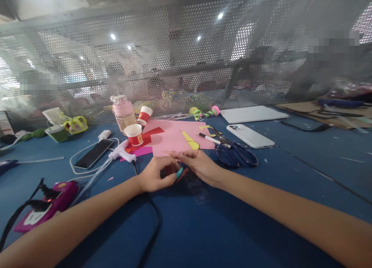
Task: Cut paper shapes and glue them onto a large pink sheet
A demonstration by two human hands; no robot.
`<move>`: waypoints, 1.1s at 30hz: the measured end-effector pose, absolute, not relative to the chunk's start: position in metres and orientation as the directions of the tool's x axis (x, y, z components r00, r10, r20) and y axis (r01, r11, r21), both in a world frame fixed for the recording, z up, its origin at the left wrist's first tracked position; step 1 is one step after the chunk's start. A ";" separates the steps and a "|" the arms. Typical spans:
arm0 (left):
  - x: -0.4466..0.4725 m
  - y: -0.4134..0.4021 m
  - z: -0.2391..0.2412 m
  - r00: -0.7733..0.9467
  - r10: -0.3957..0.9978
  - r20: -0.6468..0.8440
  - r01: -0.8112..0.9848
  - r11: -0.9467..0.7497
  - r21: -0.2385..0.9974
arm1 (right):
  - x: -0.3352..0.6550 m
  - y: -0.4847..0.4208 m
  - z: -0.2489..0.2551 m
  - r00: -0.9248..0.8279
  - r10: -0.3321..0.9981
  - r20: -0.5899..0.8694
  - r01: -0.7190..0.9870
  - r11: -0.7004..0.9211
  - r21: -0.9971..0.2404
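We have a blue desk (203, 233) spread wide before us, with a perforated screen (130, 59) along its far edge, probably there to part us from the people beyond. A pink sheet (167, 132) lies flat just past our hands, likely so that its pieces stay in reach. The dark-blue scissors (240, 153) rest at its right with their handles towards us, which would make them quick to grab.

Our left hand (157, 175) arches low, fingers curled and thumb bent in with a gap between; our right hand (202, 165) faces it, fingers drawn nearly together. We cannot tell what either grips. Both meet close in front of us, perhaps to steady something small.

The glue gun (120, 151) lies at left, its cord kept mostly outside the working spot. A clear plastic piece (200, 192) slants out below our right hand; a reddish piece (182, 176) sits between the hands, beside a teal spot (179, 172) at our left thumb's tip.
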State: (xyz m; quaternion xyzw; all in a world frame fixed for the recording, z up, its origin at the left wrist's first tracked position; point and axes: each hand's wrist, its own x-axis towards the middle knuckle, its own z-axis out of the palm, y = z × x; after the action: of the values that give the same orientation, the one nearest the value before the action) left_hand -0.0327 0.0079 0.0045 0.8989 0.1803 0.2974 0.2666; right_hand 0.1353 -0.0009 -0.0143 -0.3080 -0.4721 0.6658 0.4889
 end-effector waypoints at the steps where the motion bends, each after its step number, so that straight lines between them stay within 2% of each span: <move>1: -0.033 0.008 0.002 0.704 0.478 0.525 0.162 -0.828 0.537 | 0.135 -0.001 -0.013 -0.348 0.937 0.043 -0.400 -0.106 -0.910; 4: -0.034 0.012 -0.006 0.450 0.473 0.758 0.204 -0.880 0.428 | 0.136 0.001 -0.011 -0.349 0.937 0.017 -0.510 -0.175 -0.842; 6: -0.033 0.016 -0.010 0.340 0.474 0.812 0.215 -0.880 0.423 | 0.136 0.001 -0.011 -0.373 0.928 0.007 -0.550 -0.215 -0.807; 11: -0.030 0.020 -0.009 0.493 0.561 0.665 0.149 -0.808 0.570 | 0.135 -0.004 -0.014 -0.539 0.842 0.015 -0.546 -0.337 -0.767; 16: -0.029 0.017 -0.008 0.458 0.628 0.630 0.061 -0.729 0.682 | 0.131 -0.007 -0.017 -0.569 0.823 -0.006 -0.551 -0.387 -0.739; 25: -0.030 0.013 -0.008 0.453 0.582 0.675 0.023 -0.765 0.643 | 0.128 -0.013 -0.015 -0.592 0.803 -0.075 -0.582 -0.490 -0.649; 33: -0.029 0.012 -0.008 0.450 0.603 0.658 0.046 -0.752 0.658 | 0.129 -0.009 -0.018 -0.630 0.775 -0.047 -0.593 -0.520 -0.614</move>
State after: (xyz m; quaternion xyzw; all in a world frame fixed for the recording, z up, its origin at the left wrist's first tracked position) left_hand -0.0288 0.0125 -0.0084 0.8013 0.2027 0.4836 0.2881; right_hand 0.1285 -0.0094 -0.0179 -0.1599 -0.2840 0.8569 0.3993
